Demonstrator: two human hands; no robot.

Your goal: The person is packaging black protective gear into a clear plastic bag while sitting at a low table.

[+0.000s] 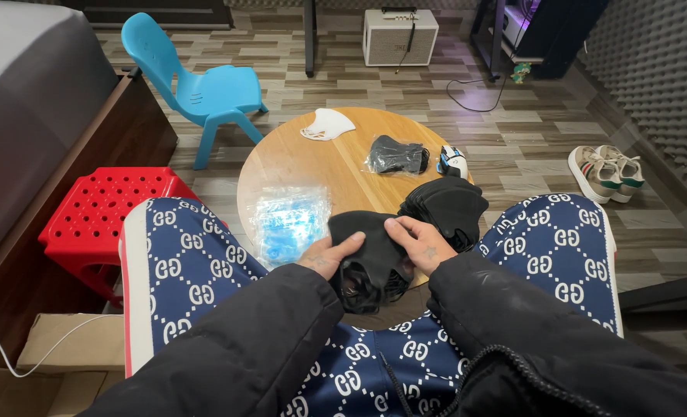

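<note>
At the near edge of the round wooden counter [312, 158], we pinch a black fabric mask [368, 239] with both our left hand [329, 255] and right hand [423, 243], fingers closed on its cloth, beside a stack of black masks [445, 207].

Matt black cloth mask [374, 239] soft between the left hand [330, 255] and right hand [420, 243], stack of black fabric masks [444, 205], smooth pale wood round table [320, 158], crinkly glossy clear plastic bag [289, 220], perforated shiny red plastic stool [104, 212], smooth blue plastic chair [196, 85], puffy matt black jacket sleeves [266, 340]
</note>
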